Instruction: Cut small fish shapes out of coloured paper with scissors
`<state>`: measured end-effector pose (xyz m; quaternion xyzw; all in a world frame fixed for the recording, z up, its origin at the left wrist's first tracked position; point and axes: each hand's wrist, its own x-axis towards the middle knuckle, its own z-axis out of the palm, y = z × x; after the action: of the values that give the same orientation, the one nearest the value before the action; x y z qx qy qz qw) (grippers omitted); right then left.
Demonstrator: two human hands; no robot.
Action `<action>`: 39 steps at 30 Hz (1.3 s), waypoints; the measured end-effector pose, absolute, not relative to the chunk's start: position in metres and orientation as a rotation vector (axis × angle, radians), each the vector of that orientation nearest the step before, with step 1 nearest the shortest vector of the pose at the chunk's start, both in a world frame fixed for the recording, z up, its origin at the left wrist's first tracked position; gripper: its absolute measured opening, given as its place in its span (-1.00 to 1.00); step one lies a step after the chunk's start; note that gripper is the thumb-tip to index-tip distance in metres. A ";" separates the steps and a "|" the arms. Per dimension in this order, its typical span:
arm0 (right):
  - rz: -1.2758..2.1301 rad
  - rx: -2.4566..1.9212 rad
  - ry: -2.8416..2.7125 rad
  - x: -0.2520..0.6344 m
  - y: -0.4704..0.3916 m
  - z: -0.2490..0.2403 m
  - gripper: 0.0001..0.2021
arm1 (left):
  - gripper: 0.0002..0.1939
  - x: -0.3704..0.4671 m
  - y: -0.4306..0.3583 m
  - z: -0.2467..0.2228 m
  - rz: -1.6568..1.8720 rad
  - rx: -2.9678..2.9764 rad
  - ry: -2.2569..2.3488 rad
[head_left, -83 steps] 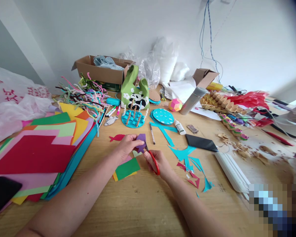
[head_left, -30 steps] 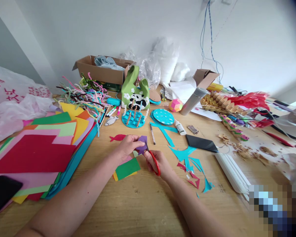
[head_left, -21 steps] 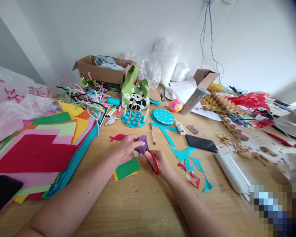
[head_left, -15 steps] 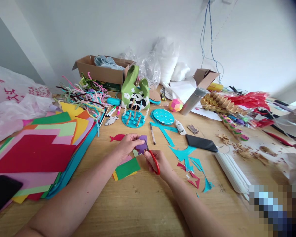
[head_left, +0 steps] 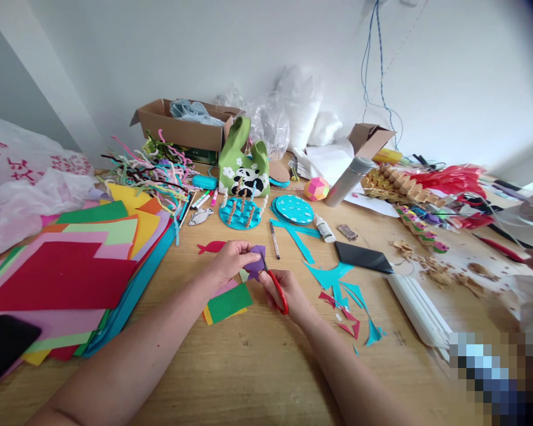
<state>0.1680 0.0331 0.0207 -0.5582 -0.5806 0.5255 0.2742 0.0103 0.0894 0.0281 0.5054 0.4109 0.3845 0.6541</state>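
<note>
Between thumb and fingers, my left hand (head_left: 233, 261) pinches a small piece of purple felt (head_left: 257, 258). My right hand (head_left: 281, 289) is closed round red-handled scissors (head_left: 279, 290), whose blades are at the right side of the purple felt. A red fish-shaped piece (head_left: 211, 247) lies just beyond my left hand. Below the hands, a green rectangle (head_left: 230, 303) rests on yellow and pink pieces. The blades' tips are partly hidden by the felt.
Stacked coloured sheets (head_left: 57, 275) fill the left side. Blue scraps (head_left: 328, 275), red scraps (head_left: 350, 325), a black case (head_left: 363, 257) and a glue bottle (head_left: 324, 229) lie right. Behind stand a green panda bag (head_left: 244, 165) and a grey cylinder (head_left: 350, 182). A person's hand shows far right.
The purple felt has turned slightly in my left hand, against the scissors. Both hands stay in nearly the same place.
</note>
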 end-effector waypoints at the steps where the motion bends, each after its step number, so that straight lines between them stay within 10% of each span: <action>1: 1.414 -1.500 -1.560 0.168 0.033 0.021 -0.44 | -0.83 0.010 0.090 0.027 0.867 1.155 0.926; 39: 1.402 -1.516 -1.593 0.169 0.033 0.025 -0.43 | -0.80 0.007 0.091 0.029 0.864 1.203 0.990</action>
<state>0.1692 0.0328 0.0251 -0.5607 -0.5892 0.5185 0.2640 0.0074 0.0906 0.0291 0.5250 0.4321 0.3772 0.6288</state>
